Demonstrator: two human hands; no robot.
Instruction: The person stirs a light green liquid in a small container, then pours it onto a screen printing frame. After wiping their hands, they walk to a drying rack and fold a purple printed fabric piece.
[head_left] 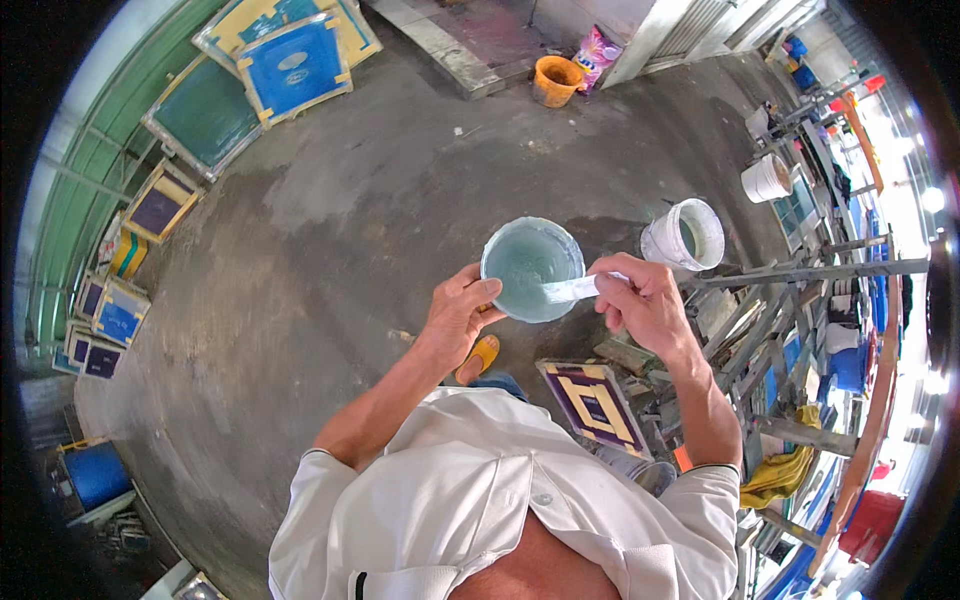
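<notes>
My left hand [465,310] grips the left side of a round white tub [487,250], its thumb over the rim. Inside the tub lies a pale grey-green paste or liquid [525,262]. Between the fingers and thumb of my right hand [640,298] is a flat white spatula [573,289], its far end dipped in the paste near the tub's right side. The part of the spatula inside my right hand is hidden. Just beyond that hand, to the right, a white bucket [664,240] is smeared with the same pale colour.
Framed screens [293,65] lean along the left wall. An orange bucket [557,80] stands at the far side by a step. On the right, a cluttered rack [800,270] carries another white bucket [766,178]. A dark framed screen [594,403] leans near my right elbow.
</notes>
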